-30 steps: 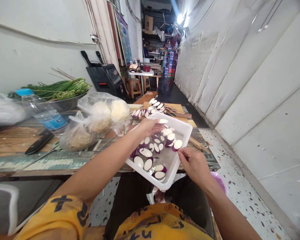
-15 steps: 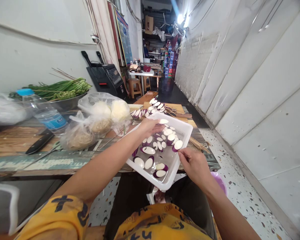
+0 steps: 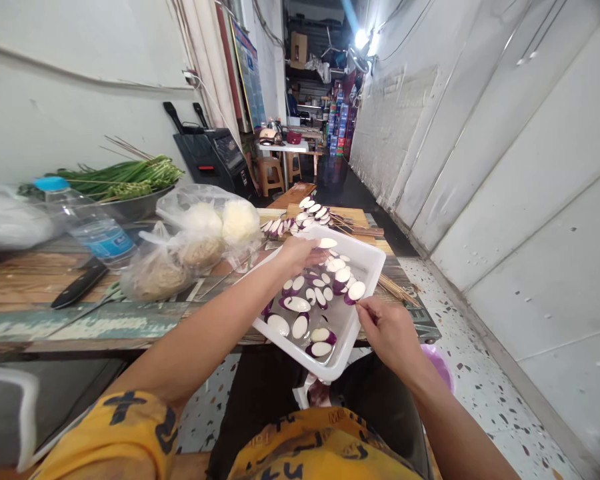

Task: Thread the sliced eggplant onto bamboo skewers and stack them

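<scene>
A white tray (image 3: 343, 367) holds liquid with several purple-edged white slices in it. Over its far left part, my left hand (image 3: 300, 257) has its fingers closed on a white slice (image 3: 326, 243). At the tray's right rim, my right hand (image 3: 386, 323) pinches the end of a thin skewer, mostly hidden by the fingers, with a purple-edged slice (image 3: 357, 291) on its tip. Behind the tray, more skewered slices (image 3: 314, 212) are piled on a wooden board (image 3: 357, 216).
Left on the table are a bottle (image 3: 97, 230), a black-handled knife (image 3: 80, 287), plastic bags (image 3: 160, 270) and a bowl of greens (image 3: 140, 203). Bare skewers (image 3: 397, 290) lie right of the tray. A pink basin (image 3: 439, 367) stands below on the floor.
Some slices in the tray have drifted slightly in the liquid. Both hands have stayed almost where they were.
</scene>
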Demonstrator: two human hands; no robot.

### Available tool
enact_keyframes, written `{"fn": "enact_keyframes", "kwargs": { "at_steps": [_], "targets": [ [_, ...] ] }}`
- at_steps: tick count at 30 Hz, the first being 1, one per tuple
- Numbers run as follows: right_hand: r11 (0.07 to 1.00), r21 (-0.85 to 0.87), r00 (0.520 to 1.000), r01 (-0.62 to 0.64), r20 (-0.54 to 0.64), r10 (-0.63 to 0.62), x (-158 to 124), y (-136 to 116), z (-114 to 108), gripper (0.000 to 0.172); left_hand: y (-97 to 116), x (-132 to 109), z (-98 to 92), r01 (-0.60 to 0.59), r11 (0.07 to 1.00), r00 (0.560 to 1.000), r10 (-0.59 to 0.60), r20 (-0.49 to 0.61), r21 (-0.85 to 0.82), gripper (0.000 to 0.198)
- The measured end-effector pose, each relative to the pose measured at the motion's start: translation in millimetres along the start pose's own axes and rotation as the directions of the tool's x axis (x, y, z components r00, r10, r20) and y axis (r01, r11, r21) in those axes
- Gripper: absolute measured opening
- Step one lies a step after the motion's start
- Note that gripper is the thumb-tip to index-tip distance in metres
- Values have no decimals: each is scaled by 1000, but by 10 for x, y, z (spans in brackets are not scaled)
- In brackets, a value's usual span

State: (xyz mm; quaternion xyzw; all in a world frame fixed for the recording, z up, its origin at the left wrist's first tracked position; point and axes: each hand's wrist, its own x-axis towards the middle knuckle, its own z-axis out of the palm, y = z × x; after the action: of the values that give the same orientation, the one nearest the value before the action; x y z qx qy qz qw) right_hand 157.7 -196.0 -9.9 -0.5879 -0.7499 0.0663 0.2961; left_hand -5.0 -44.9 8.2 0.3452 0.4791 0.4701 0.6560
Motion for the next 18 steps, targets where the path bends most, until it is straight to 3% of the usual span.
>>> {"fn": "enact_keyframes", "kwargs": {
  "at_steps": [6,18],
  "targets": [
    [999,-36,1000,-17,1,17,9,9,11,25,-18,-1,12,-14,1000,1000,15,-9,22,17],
    [997,-81,1000,-13,-26,11,29,-34,47,25,-7,-41,19,-32,997,999,30,27,67,4]
  ]
}}
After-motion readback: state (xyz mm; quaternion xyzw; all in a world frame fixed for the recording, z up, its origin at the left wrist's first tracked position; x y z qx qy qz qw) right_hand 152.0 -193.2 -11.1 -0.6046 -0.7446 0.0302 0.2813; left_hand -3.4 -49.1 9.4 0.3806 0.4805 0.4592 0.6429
